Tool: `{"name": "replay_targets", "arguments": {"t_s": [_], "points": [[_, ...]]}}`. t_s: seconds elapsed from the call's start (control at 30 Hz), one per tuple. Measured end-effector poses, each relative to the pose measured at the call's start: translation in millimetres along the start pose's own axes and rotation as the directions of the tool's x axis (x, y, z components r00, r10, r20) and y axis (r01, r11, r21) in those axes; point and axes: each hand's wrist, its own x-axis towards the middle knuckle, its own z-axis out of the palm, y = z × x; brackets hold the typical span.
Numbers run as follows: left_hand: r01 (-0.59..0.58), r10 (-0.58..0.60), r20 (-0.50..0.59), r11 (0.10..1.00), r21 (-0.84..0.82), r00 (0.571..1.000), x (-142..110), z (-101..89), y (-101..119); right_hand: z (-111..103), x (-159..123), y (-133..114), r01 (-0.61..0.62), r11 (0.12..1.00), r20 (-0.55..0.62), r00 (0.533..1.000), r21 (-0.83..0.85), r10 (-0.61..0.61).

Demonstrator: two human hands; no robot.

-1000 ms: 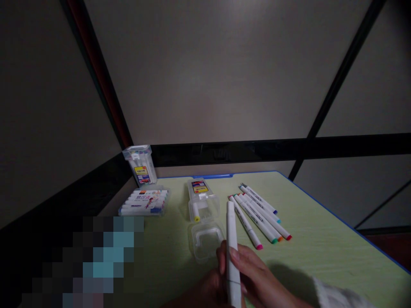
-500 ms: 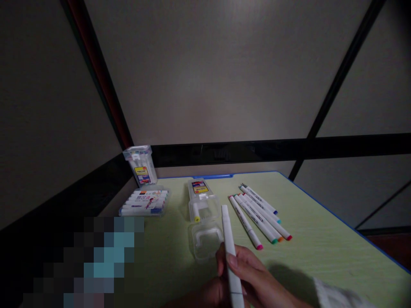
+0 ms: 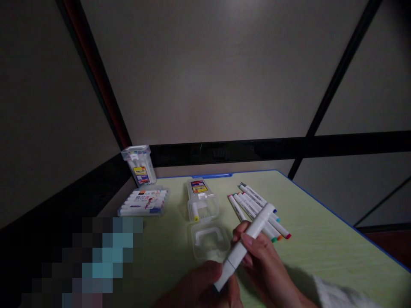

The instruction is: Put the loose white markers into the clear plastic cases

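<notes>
A white marker [image 3: 246, 243] slants up to the right in front of me, its near end tipped in dark teal. My right hand [image 3: 265, 256] grips it around the middle, thumb on top. At the near end, the fingers of my left hand [image 3: 202, 282] close about the marker's tip, partly in shadow. Just beyond lies the open lid of a clear plastic case [image 3: 205, 205], which holds one yellow-ended marker [image 3: 195, 212]. Several white markers with coloured ends [image 3: 253, 205] lie fanned out on the right, partly covered by the held marker and my right hand.
A flat clear pack of markers [image 3: 144, 202] lies on the left of the pale green table [image 3: 321, 239]. Behind it stands an upright clear case of markers [image 3: 140, 167]. A panelled wall [image 3: 208, 85] rises behind the table. Pixelated blocks hide the lower left.
The marker has tilted from nearly upright to slanting right, over the loose markers. My right hand has moved slightly right and up, and my left hand has risen to the marker's near end.
</notes>
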Motion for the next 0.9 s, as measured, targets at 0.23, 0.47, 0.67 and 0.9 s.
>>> {"name": "replay_targets", "arguments": {"t_s": [0.23,0.47,0.67,0.9], "points": [[0.039,-0.038,0.010,0.991,-0.125,0.999,1.3,-0.9,3.3,-8.3,0.0,5.5,0.257,0.936,-0.019,0.963,-0.241,-0.269],[0.101,-0.116,-0.099,0.985,-0.138,0.988,1.3,-3.3,3.4,-10.8,-12.6,2.1,0.398,0.823,0.218,0.916,-0.405,-0.336],[0.113,-0.131,-0.141,0.986,-0.126,0.981,-0.2,-6.0,1.5,-12.7,-16.1,2.4,0.416,0.801,0.254,0.907,-0.431,-0.335],[0.045,-0.052,-0.054,0.991,-0.124,0.997,1.7,-0.6,1.7,-9.1,-8.5,0.1,0.357,0.838,0.170,0.934,-0.412,-0.315]]}}
